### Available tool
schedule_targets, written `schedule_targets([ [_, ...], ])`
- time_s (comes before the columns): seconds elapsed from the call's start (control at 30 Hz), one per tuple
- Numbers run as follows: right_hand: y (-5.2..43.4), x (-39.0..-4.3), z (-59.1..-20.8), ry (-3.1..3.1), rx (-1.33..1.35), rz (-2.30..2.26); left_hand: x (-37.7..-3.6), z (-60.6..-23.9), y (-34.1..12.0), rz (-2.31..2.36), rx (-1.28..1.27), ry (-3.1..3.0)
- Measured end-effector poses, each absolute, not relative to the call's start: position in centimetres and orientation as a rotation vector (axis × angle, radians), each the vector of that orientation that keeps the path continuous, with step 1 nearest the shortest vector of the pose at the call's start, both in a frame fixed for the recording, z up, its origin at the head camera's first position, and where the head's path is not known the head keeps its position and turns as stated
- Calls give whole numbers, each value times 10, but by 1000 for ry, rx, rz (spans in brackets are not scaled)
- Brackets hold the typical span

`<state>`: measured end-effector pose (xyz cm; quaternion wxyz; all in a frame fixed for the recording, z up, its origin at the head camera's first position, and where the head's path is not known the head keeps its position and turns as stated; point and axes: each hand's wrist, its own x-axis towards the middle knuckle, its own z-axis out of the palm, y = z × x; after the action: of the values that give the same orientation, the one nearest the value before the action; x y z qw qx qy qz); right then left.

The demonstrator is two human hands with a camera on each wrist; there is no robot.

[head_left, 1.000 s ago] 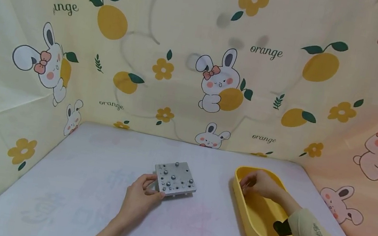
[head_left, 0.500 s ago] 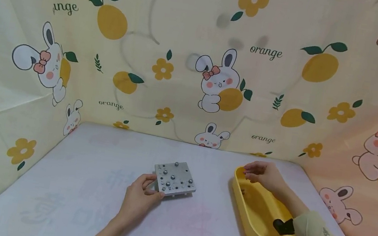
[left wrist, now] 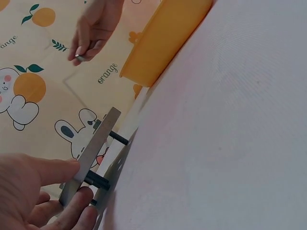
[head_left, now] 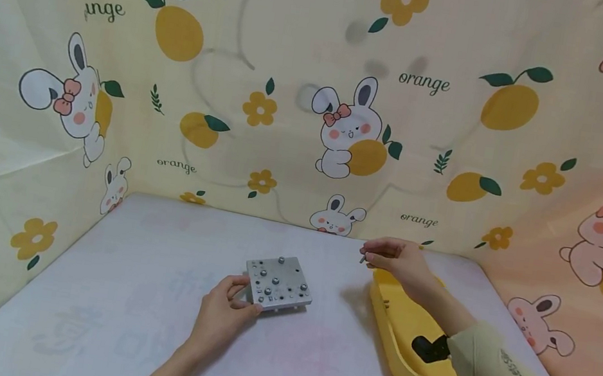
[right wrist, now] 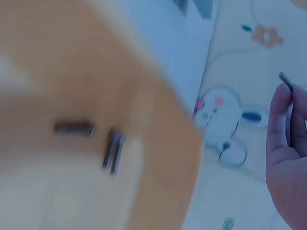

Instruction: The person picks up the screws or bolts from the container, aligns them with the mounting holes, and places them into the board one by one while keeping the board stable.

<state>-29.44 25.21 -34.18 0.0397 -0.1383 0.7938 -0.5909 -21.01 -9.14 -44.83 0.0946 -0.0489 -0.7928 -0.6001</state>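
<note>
A square grey metal plate [head_left: 278, 282] with several screws in it stands on short legs on the white table [head_left: 115, 297]. My left hand [head_left: 224, 314] grips its near left corner; the left wrist view shows the plate [left wrist: 93, 153] edge-on between my fingers [left wrist: 48, 170]. My right hand [head_left: 393, 260] hovers above the far end of the yellow tray [head_left: 399, 358] and pinches a small dark screw [head_left: 363, 259]. That screw [right wrist: 286, 81] sticks out past the fingertips in the right wrist view. Loose screws [right wrist: 112, 151] lie in the tray.
A black object [head_left: 429, 349] lies in the near part of the tray. Cloth printed with rabbits and oranges [head_left: 345, 129] walls the table on three sides.
My right hand has risen out of the tray and moved left and farther away, carrying a screw. The left hand and the plate have stayed put.
</note>
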Motion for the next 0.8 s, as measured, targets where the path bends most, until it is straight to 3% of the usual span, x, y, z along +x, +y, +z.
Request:
schedule_targets([
  [0.33, 197, -292, -343, 2357, -531, -1739, -213, -450, -93, -1797, -138, -2362],
  [0.8, 144, -289, -372, 2349, -576, -1552, -212, -449, -93, -1794, -124, -2363],
])
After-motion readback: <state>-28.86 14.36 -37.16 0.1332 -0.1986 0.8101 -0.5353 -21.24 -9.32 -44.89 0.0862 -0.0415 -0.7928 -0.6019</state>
